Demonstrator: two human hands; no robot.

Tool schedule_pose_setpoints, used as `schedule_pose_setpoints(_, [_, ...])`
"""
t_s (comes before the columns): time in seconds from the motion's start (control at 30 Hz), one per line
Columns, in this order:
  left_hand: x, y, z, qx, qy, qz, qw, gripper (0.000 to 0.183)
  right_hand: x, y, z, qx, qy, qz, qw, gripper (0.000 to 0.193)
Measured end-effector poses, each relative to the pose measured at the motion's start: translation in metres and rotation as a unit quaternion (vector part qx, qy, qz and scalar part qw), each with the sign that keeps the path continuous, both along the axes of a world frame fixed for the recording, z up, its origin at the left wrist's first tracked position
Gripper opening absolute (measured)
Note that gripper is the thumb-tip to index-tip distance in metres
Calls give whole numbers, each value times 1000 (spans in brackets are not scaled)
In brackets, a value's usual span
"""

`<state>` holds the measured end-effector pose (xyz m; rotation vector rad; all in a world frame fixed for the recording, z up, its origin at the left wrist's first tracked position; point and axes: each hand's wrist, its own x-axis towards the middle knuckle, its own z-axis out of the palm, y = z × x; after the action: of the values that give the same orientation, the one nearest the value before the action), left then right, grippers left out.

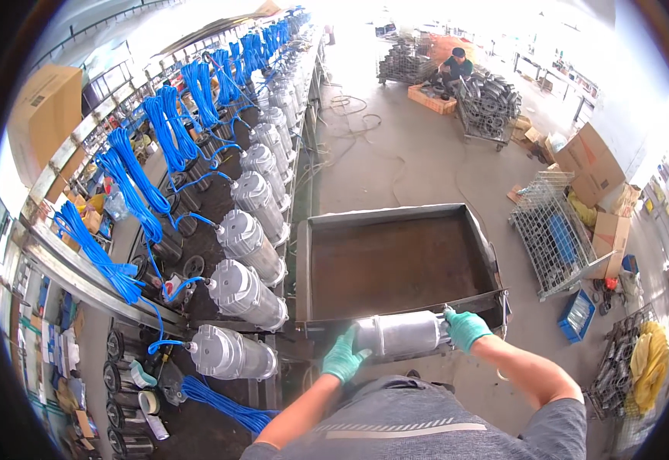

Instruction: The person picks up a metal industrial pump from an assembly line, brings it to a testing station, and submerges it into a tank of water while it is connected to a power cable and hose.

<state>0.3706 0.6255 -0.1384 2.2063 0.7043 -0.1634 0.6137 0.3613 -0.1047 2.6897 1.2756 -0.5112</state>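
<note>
A silver, finned pump motor (pixel 407 335) lies sideways in front of me, at the near edge of a shallow metal tank (pixel 301 268). My left hand (pixel 343 356), in a green glove, grips its left end with the thumb along the near side. The right hand (pixel 466 330), gloved the same, is closed on the narrower right end; its fingertips are partly hidden. Brown liquid or a brown bottom shows inside the tank. To my left, similar silver motors (pixel 247 294) stand tilted in a long row, each joined to a blue cable.
Coiled blue cables (pixel 96 249) hang from a rail at left, and another bundle (pixel 227 402) lies near my left arm. At right are a wire cage (pixel 553 230), cardboard boxes (pixel 591 165) and a blue crate (pixel 576 315). A person (pixel 455 67) sits by carts of metal parts in the distance.
</note>
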Motion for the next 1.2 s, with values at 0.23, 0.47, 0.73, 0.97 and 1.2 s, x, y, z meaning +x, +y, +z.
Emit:
schedule_pose_setpoints(0.23, [-11, 10, -21, 15, -14, -2, 1000, 88, -17, 8, 70, 32, -46, 184, 981, 49])
schedule_pose_setpoints(0.47, [-9, 7, -20, 7, -32, 4, 999, 86, 7, -3, 39, 66, -157, 248, 954, 29])
schedule_pose_setpoints(0.73, [-4, 3, -11, 5, -19, 7, 1000, 86, -14, 4, 7, 98, -51, -136, 985, 45])
schedule_pose_setpoints(0.97, [-10, 8, -23, 17, -25, 8, 1000, 87, 0, -1, 65, 23, -108, 261, 959, 37])
schedule_pose_setpoints(1.2, [-10, 9, -30, 11, -48, 6, 999, 87, 13, -3, 59, -6, -113, 301, 947, 17])
